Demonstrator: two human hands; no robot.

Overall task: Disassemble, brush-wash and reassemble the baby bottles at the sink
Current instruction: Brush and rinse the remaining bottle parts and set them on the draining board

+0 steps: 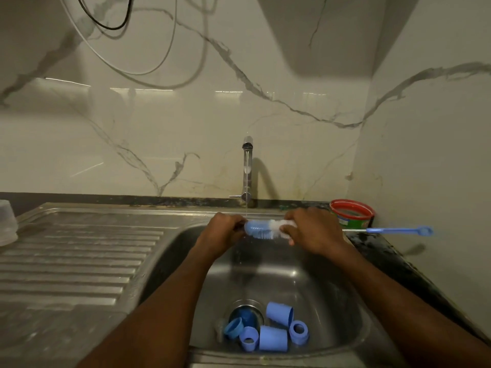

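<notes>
Blue bristles fill the bottle [259,229], which we hold level over the back of the sink [313,288], directly under the thin stream from the faucet [247,171], so that water runs over it during scrubbing. Our left hand [223,232] is clamped on the closed end of the bottle to stop it turning; our right hand [310,229] is wrapped round the neck end where the brush [398,230] enters, and the long blue handle projects to the right above the counter [385,243]. We judge this grip steadies both parts against the push and pull of brushing. Loose blue caps and rings [265,330] lie grouped round the drain at the front of the sink, kept in the basin where rinse water reaches them; we judge they await washing and refitting. A red-rimmed tub [352,213] stands at the back right corner of the counter, and a clear container [8,221] sits at the left edge of the drainboard [79,256].
</notes>
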